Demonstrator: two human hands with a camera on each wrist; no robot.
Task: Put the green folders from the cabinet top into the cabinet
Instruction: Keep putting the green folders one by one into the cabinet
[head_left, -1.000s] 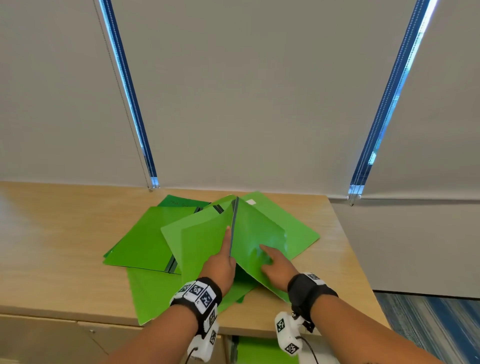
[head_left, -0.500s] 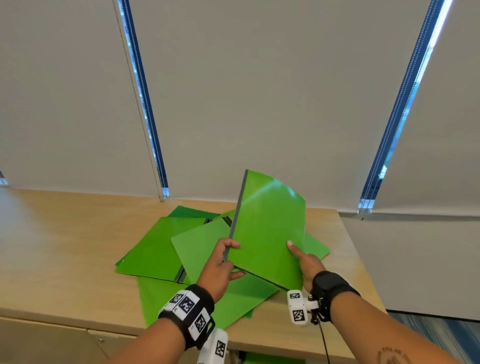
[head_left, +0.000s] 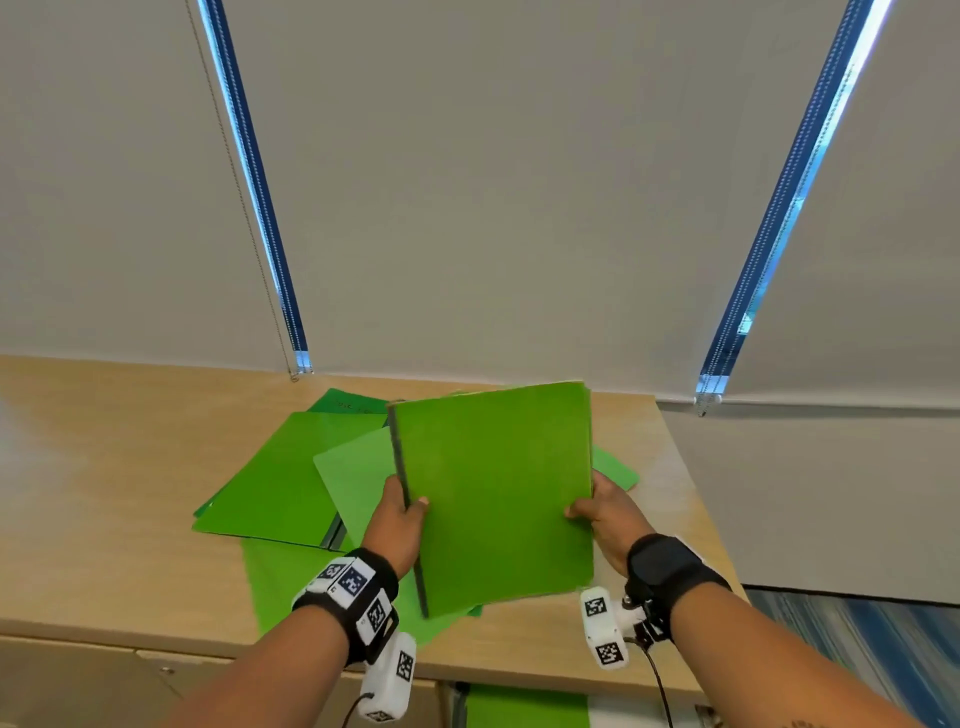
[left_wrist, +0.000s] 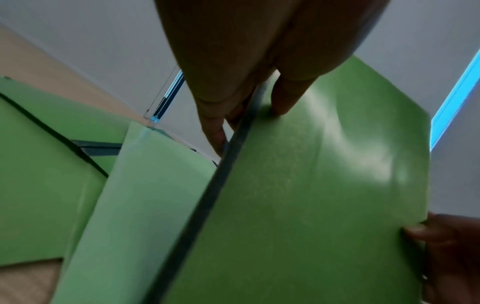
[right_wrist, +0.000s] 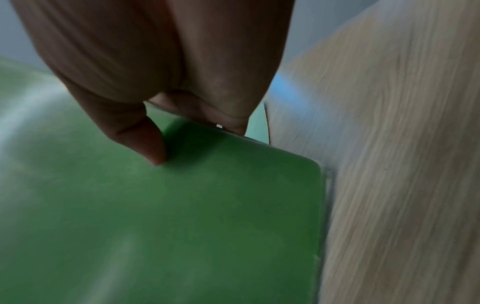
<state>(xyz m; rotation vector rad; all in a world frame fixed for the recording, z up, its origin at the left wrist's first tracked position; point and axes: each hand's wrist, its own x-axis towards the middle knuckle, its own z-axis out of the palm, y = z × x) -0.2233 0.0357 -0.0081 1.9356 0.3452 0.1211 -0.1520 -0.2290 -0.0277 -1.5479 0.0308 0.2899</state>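
Head view: a closed green folder (head_left: 493, 493) with a dark spine is held up above the wooden surface (head_left: 104, 493), tilted toward the camera. The left hand (head_left: 395, 525) grips it at the spine edge, thumb on the front cover and fingers behind. The right hand (head_left: 605, 514) holds the opposite, open edge, thumb on the front and the other fingers hidden behind the cover. Both grips are closed around this one folder.

Under and behind it, more green folders (head_left: 280, 478) lie fanned and overlapping on the surface, some closed and one pale sheet-like cover (head_left: 358, 478) slanting beside the left hand. One folder (head_left: 275, 582) overhangs the near edge. Below the edge, a strip of green (head_left: 524, 704) shows in the cabinet's opening. Grey roller blinds (head_left: 493, 182) hang behind, with two bright gaps between them.

Left wrist view: the left hand (left_wrist: 249, 82) pinches the dark spine, thumb pressed on the green folder (left_wrist: 311, 195), fingers on the far side. The right hand (left_wrist: 451, 259) shows at the folder's other edge. The pale cover (left_wrist: 145, 195) and other green folders (left_wrist: 39, 195) lie lower left.

Right wrist view, blurred: the right hand (right_wrist: 166, 82) has its thumb on the green folder (right_wrist: 194, 216) near a rounded corner, fingers curled under the edge. The wooden surface (right_wrist: 402, 164) lies to the right.
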